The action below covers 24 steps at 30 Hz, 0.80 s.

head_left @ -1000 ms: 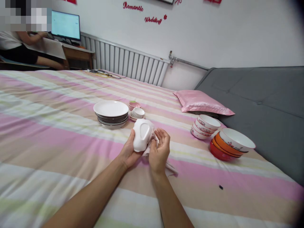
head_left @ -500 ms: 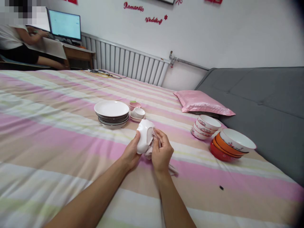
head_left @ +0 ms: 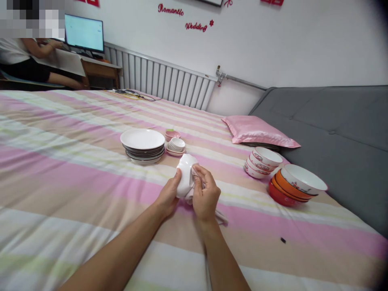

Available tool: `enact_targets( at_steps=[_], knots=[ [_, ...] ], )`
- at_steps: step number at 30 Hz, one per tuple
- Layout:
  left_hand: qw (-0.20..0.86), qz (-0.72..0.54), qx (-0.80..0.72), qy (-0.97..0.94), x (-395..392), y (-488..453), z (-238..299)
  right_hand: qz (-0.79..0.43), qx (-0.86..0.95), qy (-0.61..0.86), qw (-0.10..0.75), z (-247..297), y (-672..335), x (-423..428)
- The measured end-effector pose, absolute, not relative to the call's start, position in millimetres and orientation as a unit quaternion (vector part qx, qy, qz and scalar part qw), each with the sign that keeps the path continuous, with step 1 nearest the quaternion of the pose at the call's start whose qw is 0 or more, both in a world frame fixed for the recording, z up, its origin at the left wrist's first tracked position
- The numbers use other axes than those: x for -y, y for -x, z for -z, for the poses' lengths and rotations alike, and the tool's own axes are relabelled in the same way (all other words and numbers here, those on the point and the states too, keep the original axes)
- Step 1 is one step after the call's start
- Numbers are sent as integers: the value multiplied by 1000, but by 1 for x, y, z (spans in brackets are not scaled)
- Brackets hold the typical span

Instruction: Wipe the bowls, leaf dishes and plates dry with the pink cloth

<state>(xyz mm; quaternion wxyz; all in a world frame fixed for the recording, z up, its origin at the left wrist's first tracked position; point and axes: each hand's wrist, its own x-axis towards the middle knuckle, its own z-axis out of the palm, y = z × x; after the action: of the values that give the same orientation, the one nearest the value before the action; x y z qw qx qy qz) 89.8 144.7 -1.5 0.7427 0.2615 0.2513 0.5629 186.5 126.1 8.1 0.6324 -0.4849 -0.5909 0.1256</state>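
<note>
A small glossy white dish (head_left: 184, 178) is tilted up above the bed, its underside towards me. My left hand (head_left: 168, 194) grips its left edge, thumb on the near face. Pinched in my right hand (head_left: 206, 192) is a pale pinkish cloth (head_left: 189, 195), pressed against the dish's right side; a tail of it hangs below the wrist. The fingers and cloth hide part of the dish. Just beyond stand a stack of plates (head_left: 142, 139), white on top with dark ones under it, and small white saucers (head_left: 177, 144) beside pink little bowls (head_left: 172, 135).
On the striped bedspread (head_left: 91, 178), patterned white bowls (head_left: 262, 161) and larger orange and red bowls (head_left: 291, 186) are stacked at right, near a pink pillow (head_left: 260, 130) and grey headboard (head_left: 327, 121). A small black object (head_left: 283, 240) lies nearer. Far left, a person (head_left: 18, 52) sits at a desk.
My right hand has moved the cloth slightly left and up over the dish, covering more of its underside. My left hand keeps its grip; the stacks stay put.
</note>
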Motion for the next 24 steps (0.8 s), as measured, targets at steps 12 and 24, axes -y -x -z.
enact_targets(
  at_steps=[12, 24],
  knots=[
    [758, -581, -256, -145, -148, -88, -12, -161, 625, 480, 595, -14, -183, -120],
    [735, -573, -277, -233, -144, -92, -6, -62, 529, 504, 680, -9, -189, -128]
  ],
)
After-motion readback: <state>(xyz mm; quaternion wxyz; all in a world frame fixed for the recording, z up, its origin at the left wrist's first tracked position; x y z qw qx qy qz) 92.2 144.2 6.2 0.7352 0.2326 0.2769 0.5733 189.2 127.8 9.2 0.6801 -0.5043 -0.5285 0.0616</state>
